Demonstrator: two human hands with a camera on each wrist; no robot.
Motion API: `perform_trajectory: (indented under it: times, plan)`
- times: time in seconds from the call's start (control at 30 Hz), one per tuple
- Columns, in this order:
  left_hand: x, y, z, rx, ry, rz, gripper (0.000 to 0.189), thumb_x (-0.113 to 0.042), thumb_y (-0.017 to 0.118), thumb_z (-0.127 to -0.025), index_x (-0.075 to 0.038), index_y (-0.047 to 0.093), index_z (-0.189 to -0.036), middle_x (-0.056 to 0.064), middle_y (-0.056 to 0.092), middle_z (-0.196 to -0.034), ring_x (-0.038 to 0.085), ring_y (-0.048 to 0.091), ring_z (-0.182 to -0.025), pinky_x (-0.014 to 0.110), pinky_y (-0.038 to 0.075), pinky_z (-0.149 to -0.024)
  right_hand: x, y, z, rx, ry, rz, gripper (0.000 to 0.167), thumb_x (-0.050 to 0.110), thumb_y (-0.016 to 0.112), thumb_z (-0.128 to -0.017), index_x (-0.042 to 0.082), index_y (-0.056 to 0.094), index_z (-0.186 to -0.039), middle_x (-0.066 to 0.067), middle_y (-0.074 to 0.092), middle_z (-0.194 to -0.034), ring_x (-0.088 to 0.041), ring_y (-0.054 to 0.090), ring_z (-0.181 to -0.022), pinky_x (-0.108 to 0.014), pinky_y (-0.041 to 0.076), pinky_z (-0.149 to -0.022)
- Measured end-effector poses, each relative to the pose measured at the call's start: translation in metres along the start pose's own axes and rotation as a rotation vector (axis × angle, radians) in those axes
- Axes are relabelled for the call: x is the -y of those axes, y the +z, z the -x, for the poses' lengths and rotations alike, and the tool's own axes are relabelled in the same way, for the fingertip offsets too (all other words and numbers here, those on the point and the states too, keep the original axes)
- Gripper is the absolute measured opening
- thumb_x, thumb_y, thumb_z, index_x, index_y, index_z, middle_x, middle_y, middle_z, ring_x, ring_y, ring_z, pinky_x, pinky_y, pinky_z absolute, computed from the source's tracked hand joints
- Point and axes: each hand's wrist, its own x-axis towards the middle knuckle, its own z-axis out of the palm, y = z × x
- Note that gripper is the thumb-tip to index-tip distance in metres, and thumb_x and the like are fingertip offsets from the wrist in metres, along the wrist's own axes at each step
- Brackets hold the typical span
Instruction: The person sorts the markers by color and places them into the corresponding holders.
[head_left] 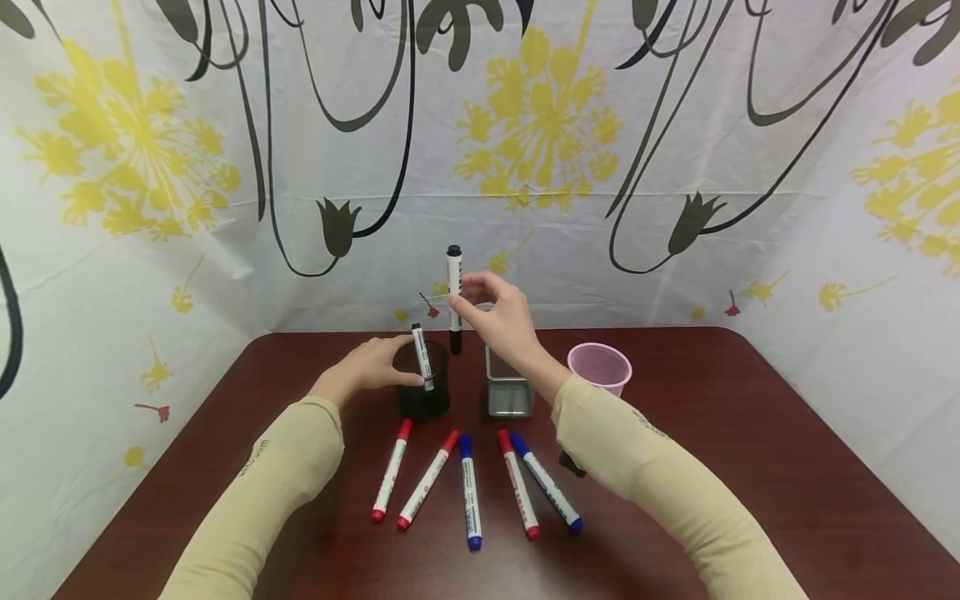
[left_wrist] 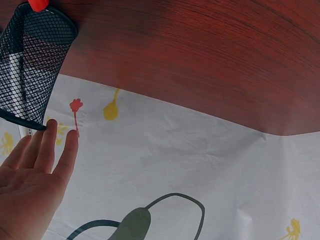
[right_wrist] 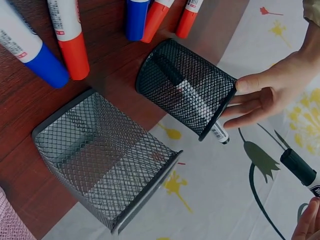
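My right hand [head_left: 498,317] pinches a black-capped whiteboard marker [head_left: 454,287] upright between thumb and fingers, just above and right of a black mesh pen cup [head_left: 427,402]. The round cup holds another black marker [head_left: 422,354], leaning with its end above the rim. My left hand [head_left: 371,364] holds the cup at its rim, thumb in front and fingers behind. In the left wrist view its fingers [left_wrist: 47,150] look nearly straight, with tips right at the rim. The right wrist view catches the held marker's dark cap [right_wrist: 298,167] at the edge, near my fingertips.
A square mesh holder [head_left: 510,398] stands right of the cup, partly behind my right forearm. Farther right is a pink mesh basket [head_left: 600,365]. Several red markers [head_left: 427,482] and two blue markers [head_left: 471,492] lie in front. A patterned cloth [head_left: 525,167] hangs behind the table.
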Motion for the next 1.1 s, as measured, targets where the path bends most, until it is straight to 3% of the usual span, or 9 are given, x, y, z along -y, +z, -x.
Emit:
perform_trajectory:
  times: [0.07,0.43,1.1]
  plan:
    - [-0.001,0.0,0.0,0.001,-0.001,0.001,0.081,-0.046,0.064,-0.075,-0.003,0.032,-0.136,0.019,0.039,-0.131,0.035,0.039,-0.115,0.048,0.033,-0.091,-0.01,0.004,-0.003,0.005,-0.017,0.007,0.026,0.022,0.065,-0.08,0.008,0.061,-0.101,0.0,0.063,-0.085,-0.011,0.057,-0.078,-0.029,0.045,-0.065]
    - [-0.001,0.0,0.0,0.007,-0.008,0.004,0.081,-0.046,0.064,-0.075,-0.003,0.031,-0.136,0.018,0.039,-0.131,0.035,0.038,-0.116,0.048,0.032,-0.091,-0.017,0.02,-0.011,0.009,-0.027,0.028,0.027,0.024,0.064,-0.081,0.009,0.06,-0.103,0.001,0.062,-0.087,-0.008,0.056,-0.08,-0.026,0.045,-0.067]
    - [0.002,0.0,0.0,0.004,-0.006,0.026,0.08,-0.046,0.065,-0.075,-0.005,0.032,-0.136,0.018,0.042,-0.129,0.034,0.042,-0.113,0.048,0.035,-0.089,-0.037,0.05,-0.018,0.037,0.03,0.009,0.024,0.02,0.064,-0.082,0.007,0.059,-0.102,0.0,0.062,-0.085,-0.01,0.057,-0.079,-0.024,0.046,-0.064]
